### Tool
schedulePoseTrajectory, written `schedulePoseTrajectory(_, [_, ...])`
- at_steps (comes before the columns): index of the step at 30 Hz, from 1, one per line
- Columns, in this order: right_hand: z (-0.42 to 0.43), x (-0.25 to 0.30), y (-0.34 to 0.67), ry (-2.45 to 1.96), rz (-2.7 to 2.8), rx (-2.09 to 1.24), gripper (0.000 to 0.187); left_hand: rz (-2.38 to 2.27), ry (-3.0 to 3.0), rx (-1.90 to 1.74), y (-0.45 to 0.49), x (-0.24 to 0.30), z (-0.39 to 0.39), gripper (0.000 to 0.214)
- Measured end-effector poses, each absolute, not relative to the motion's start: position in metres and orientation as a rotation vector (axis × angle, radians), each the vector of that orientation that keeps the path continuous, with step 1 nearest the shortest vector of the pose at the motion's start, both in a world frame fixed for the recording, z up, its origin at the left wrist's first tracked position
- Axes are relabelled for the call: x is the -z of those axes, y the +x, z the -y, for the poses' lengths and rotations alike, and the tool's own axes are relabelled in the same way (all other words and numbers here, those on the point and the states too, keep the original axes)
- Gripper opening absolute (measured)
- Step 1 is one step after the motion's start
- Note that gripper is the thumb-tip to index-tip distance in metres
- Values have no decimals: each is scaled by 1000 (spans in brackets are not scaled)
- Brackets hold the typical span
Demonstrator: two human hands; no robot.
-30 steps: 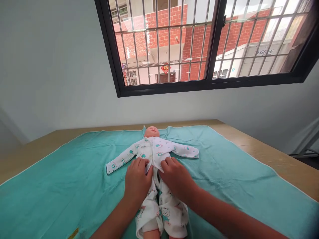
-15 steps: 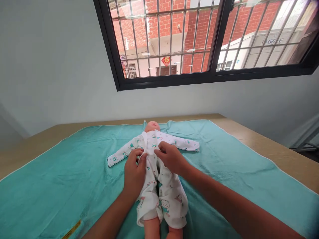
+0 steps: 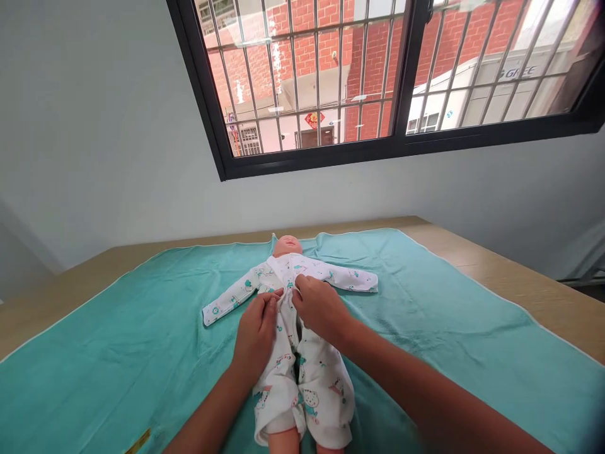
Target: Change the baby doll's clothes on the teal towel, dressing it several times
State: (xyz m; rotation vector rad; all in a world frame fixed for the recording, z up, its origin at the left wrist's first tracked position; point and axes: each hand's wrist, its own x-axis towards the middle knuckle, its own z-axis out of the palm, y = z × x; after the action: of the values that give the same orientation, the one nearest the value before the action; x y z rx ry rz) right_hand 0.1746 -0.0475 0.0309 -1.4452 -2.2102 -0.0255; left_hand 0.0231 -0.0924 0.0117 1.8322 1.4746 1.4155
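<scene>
A baby doll (image 3: 287, 244) lies on its back with its head toward the window, dressed in a white printed baby romper (image 3: 326, 378). The sleeves stretch out to both sides, and the bare lower legs show at the bottom. Over the front at the waist, my left hand (image 3: 258, 328) pinches the romper's edge between thumb and fingers. Close beside it, my right hand (image 3: 319, 306) has its fingers closed on the cloth near the middle opening. The fingertips of both hands nearly meet. Any fastener between them is too small to make out.
A turquoise blanket (image 3: 151, 353) with a pale edge covers most of the wooden table (image 3: 491, 271). A yellow strip (image 3: 138, 441) lies on it at the lower left. Behind the table stand a white wall (image 3: 118, 139) and a dark-framed barred window (image 3: 309, 161).
My left hand has moved inward and slightly up, drawing the left front edge toward the middle. The chest opening looks narrower, and my right hand has shifted slightly left.
</scene>
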Motion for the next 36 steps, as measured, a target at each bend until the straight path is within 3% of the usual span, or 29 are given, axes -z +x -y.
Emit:
schedulePoseTrajectory(4, [43,-30,176,-1271,2093,-158,14,-1479,1761,-1378,21,-22,79,25])
schedulePoseTrajectory(15, [28,-19,179,-1014,1686,-971,17,-1623,2122,-796,27,-53,54,10])
schedulePoseTrajectory(23, [28,-19,180,-1050,1627,-1215,22,-1645,2044,-738,24,-54,43,8])
schedulePoseTrajectory(36, [20,-19,186,-885,1362,-1622,26,-1113,1503,-941,19,-58,36,7])
